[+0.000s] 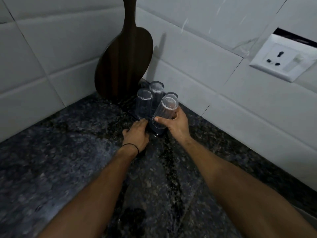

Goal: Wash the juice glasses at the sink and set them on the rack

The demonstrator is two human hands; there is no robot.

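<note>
Counting four glasses (pixel 155 100); right hand (pixel 176 124) grips one.

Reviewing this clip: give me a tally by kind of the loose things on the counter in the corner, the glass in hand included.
Juice glasses, upside down: 4 (held glass, front left glass, back glass, right rear glass, mostly hidden)
Dark rack or mat under them: 1
Wooden board leaning in the corner: 1
Total: 6
</note>
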